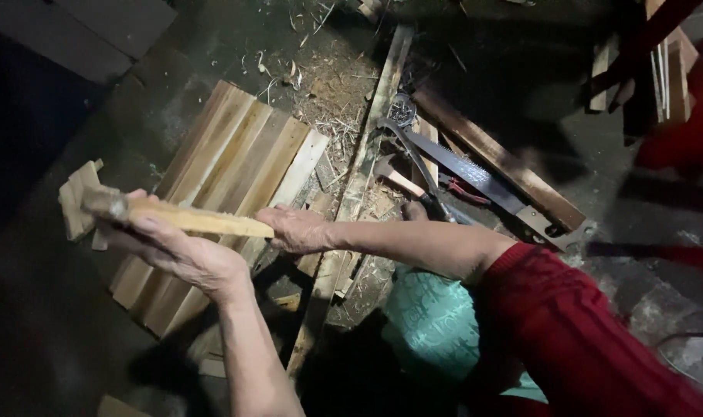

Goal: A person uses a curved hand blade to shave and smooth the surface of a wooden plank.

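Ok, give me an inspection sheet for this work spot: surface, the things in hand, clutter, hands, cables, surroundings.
Surface: dark ground, dirty, with wood chips and shavings.
Things in hand: a pale wooden stick held level above the ground; its far end meets a small wooden block.
Clutter: a panel of joined boards, a long thin slat, a handsaw, a hammer, red-handled pliers, a plank.
Hands: left hand wrapped around the stick; right hand at its near end, red sleeve pushed up.
Cables: a thin dark line at lower right, cannot tell.
Surroundings: dim light; more timber at upper right.
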